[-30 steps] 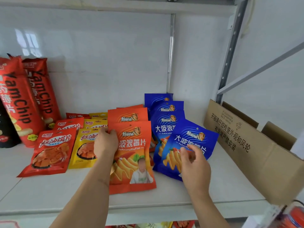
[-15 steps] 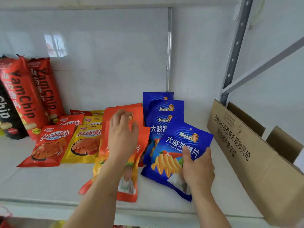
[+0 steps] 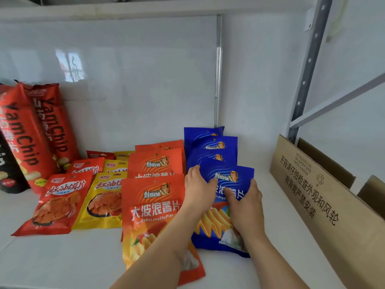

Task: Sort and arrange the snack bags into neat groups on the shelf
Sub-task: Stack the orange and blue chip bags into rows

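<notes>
On the white shelf, blue chip bags lie in an overlapping row running back to the wall. Both my hands are on the front blue bag. My left hand rests with straight fingers along its left edge. My right hand holds its right side, thumb across the face and fingers at the edge. Just left of it lies a row of orange chip bags, and my left forearm crosses the front orange bag.
Farther left lie rows of small red bags and yellow bags. Tall red YamChip bags and a black bag stand at the far left. An open cardboard box stands on the right beside a grey upright.
My left hand has left the orange bag, which now lies flat and straight in its row, and moved right onto the blue bag. The front blue bag has been turned straight in line with its row.
</notes>
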